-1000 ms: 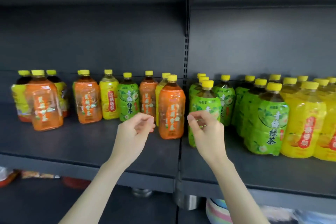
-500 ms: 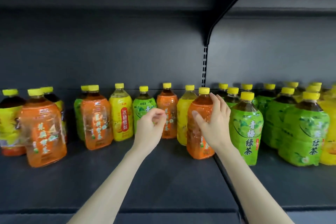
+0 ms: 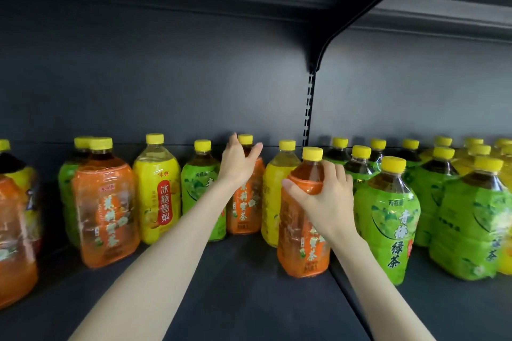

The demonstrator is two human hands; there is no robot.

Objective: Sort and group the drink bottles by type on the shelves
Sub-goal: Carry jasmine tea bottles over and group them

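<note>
Yellow-capped drink bottles with orange, yellow and green labels stand mixed along a dark shelf [image 3: 235,285]. My right hand [image 3: 324,199] is wrapped around the shoulder of a front orange bottle [image 3: 303,243] standing near the shelf joint. My left hand [image 3: 238,160] reaches further back with fingers spread, at the neck of a rear orange bottle [image 3: 245,210]; a firm grip is not visible. A green bottle [image 3: 202,188] and a yellow bottle [image 3: 156,188] stand left of it, another yellow bottle [image 3: 273,196] to its right.
A large orange bottle [image 3: 106,210] stands front left, and more orange and yellow ones sit at the far left edge. Green bottles [image 3: 388,219] crowd the right shelf section, with yellow ones at the far right. A bracket [image 3: 318,58] holds the shelf above.
The view has moved closer. My right hand has closed around the front orange bottle's shoulder. My left hand has opened and reached back to the rear orange bottle.
</note>
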